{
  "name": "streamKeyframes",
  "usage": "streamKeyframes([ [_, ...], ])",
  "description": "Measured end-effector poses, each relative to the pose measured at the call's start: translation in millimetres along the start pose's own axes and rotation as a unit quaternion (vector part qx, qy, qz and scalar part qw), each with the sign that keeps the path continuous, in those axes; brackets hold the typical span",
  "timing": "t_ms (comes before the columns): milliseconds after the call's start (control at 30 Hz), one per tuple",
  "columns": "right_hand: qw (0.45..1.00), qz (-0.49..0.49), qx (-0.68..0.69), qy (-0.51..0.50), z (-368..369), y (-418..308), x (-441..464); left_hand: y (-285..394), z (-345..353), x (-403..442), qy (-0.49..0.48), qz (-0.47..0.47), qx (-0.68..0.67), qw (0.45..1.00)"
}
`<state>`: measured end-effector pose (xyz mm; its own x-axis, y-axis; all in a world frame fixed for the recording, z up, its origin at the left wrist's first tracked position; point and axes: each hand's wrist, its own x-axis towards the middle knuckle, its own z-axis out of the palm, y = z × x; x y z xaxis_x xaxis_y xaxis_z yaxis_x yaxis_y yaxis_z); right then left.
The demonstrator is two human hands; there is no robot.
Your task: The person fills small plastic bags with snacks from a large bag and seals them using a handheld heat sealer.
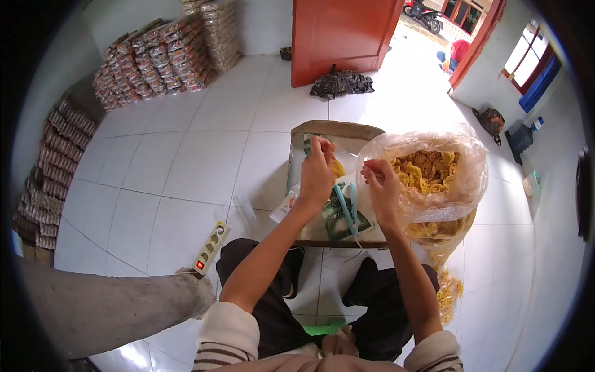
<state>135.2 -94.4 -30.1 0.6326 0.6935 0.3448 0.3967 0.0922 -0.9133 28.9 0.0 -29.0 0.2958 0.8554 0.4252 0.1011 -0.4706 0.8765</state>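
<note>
My left hand [317, 170] is closed in a pinch over a shallow box [338, 129]. At its fingers is a clear plastic packet with yellow snacks [338, 168] in it, mostly hidden by the hand. My right hand [382, 183] is also pinched, beside the large bag's rim; whatever its fingertips hold is too small to make out. Below and between the hands, a light blue clamp-shaped tool [345, 208] with a white cord lies on a green printed packet [334, 224]. A large clear bag [427, 214] of yellow curled snacks [427, 172] stands to the right.
A power strip [211, 248] lies on the tiles beside a grey pillar-like shape [118, 304]. Stacked packs [158, 56] line the left walls. A black plastic bag [342, 83] lies by the red door [341, 40]. A person [455, 54] crouches outside.
</note>
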Motion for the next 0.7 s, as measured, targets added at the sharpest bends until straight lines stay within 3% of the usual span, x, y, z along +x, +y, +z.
streamKeyframes([
  [33,1.000,0.004,-0.002,0.001,0,9,-6,2,-4,1,0.007,0.005,0.010,1.000],
  [100,0.991,0.073,0.007,0.108,0,43,-25,1,-9,4,0.009,-0.002,0.017,1.000],
  [200,0.985,0.130,-0.085,0.071,23,113,-64,2,-13,7,0.011,0.003,0.023,1.000],
  [267,0.913,0.084,-0.396,0.051,38,135,-79,2,-15,7,0.020,0.023,0.020,0.999],
  [300,0.915,0.081,-0.391,0.048,43,139,-78,2,-16,8,0.025,0.025,0.025,0.999],
  [367,0.871,0.183,-0.455,0.016,47,146,-75,2,-20,8,0.021,0.039,0.030,0.999],
  [533,0.862,0.190,-0.469,-0.003,51,162,-70,2,-23,12,0.018,0.041,0.004,0.999],
  [700,0.861,0.121,-0.493,-0.033,47,184,-70,4,-20,13,0.029,0.066,-0.020,0.997],
])
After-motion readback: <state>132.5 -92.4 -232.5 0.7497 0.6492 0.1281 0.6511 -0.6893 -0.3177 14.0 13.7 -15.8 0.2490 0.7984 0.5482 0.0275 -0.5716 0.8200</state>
